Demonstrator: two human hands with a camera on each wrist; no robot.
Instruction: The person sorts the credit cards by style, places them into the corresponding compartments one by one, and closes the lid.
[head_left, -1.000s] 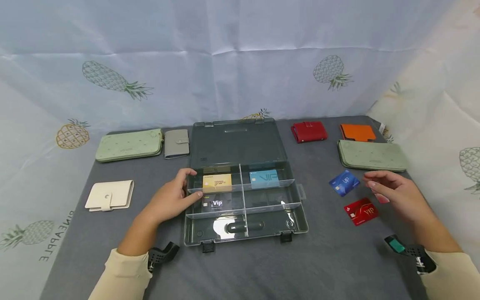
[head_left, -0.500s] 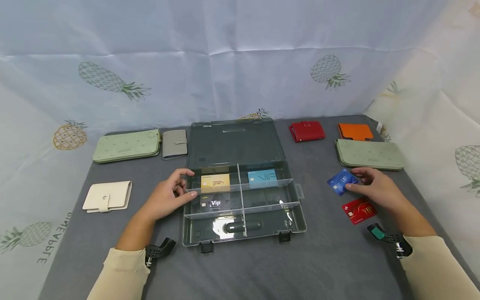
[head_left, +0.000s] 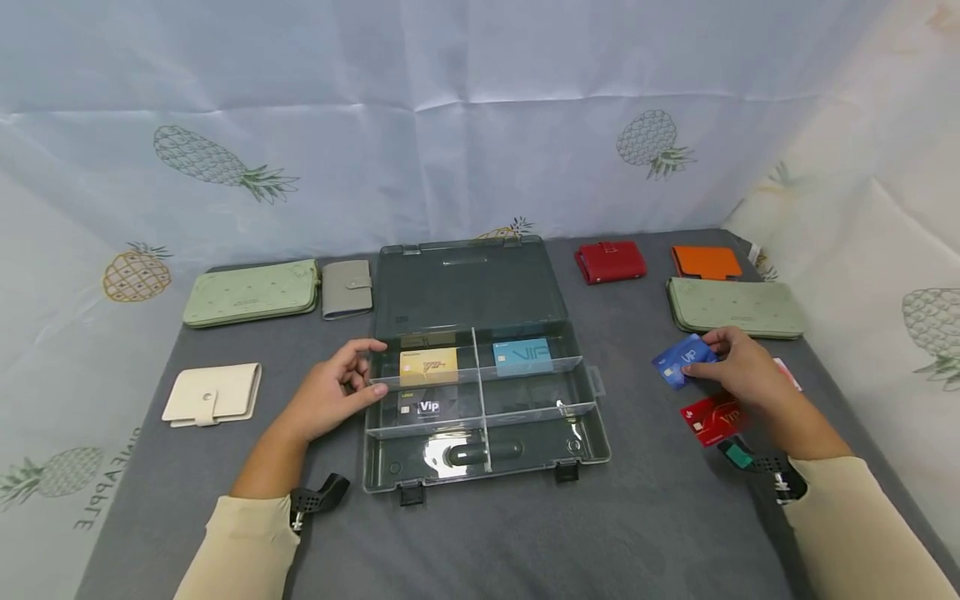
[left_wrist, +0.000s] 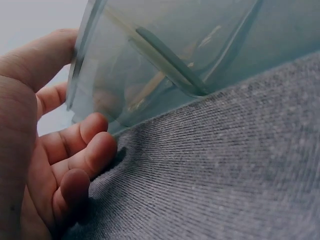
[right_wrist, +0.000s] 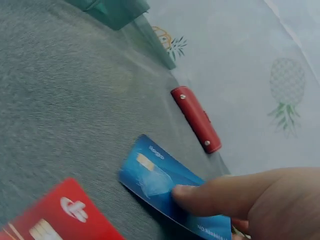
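red wallet [head_left: 611,262] | orange wallet [head_left: 705,261] | cream wallet [head_left: 212,393] | grey wallet [head_left: 347,288]

A staged recording set rather than a lived-in room: pineapple-print sheets [head_left: 450,125] curtain off the back and both sides of the frame, and a grey cloth-covered table [head_left: 645,517] fills the lower half, with wallets [head_left: 251,292] laid out in rows.
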